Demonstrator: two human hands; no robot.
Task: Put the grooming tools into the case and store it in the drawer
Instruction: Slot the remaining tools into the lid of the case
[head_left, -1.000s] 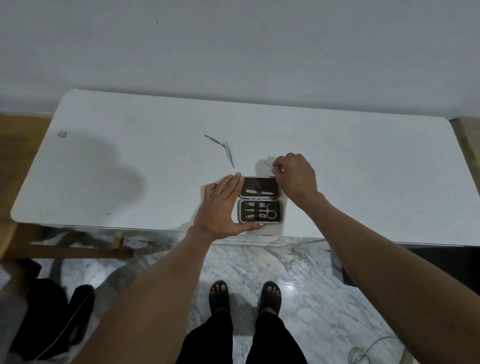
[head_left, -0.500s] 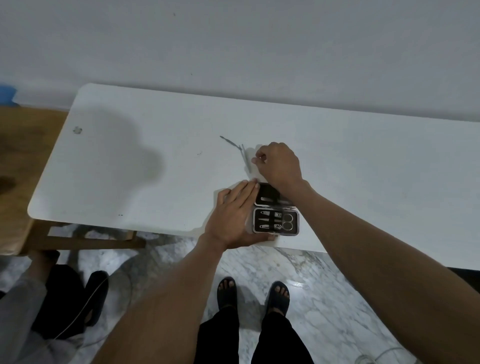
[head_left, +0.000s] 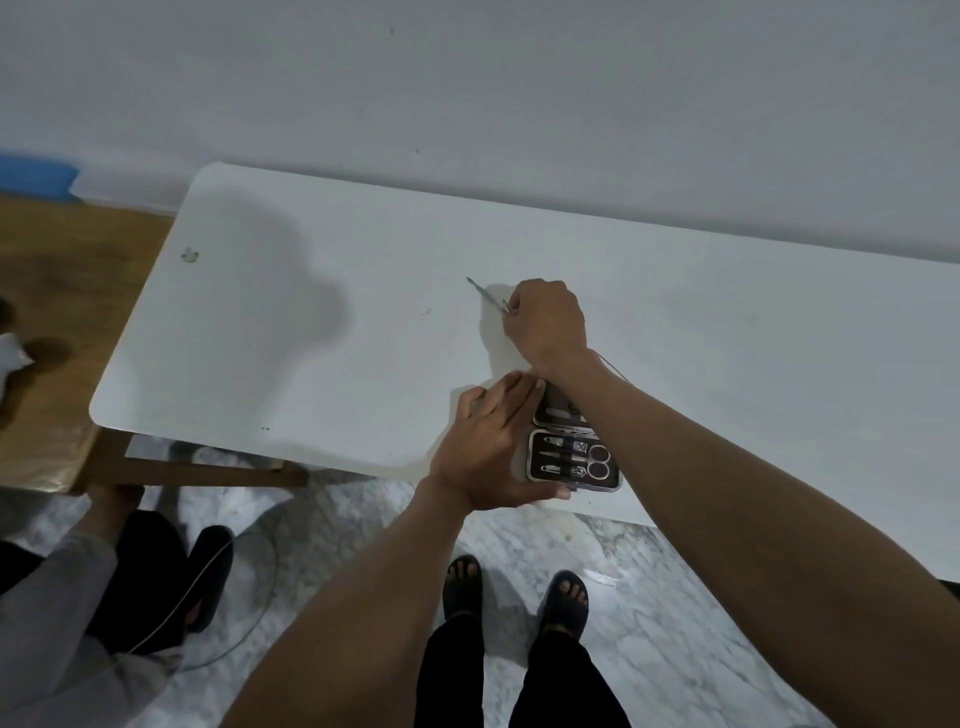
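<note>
White table fills the frame's middle, wall above it, marble floor below. No drawer in view, so that step is untouched as far as you can tell.

Your case lies open at the table's near edge, centre-right of frame. Lower half already holds scissors plus several small tools in their slots; upper half holds at least one slim piece, rest hidden under your right forearm. So most of the packing looks done.

Your left hand lies flat & spread, fingers straight, pressed against the case's left side w/ thumb along its near edge: bracing it, gripping nothing.

Your right hand is curled narrow above the case, centre of frame, fingertips pinched at the near end of a thin metal tool that pokes out toward upper left. Can't tell if it's lifted or flat on the table, or if a 2nd piece is under the hand.

Left to do, by my read: slot this tool, check for strays, shut case, find drawer, stow.
</note>
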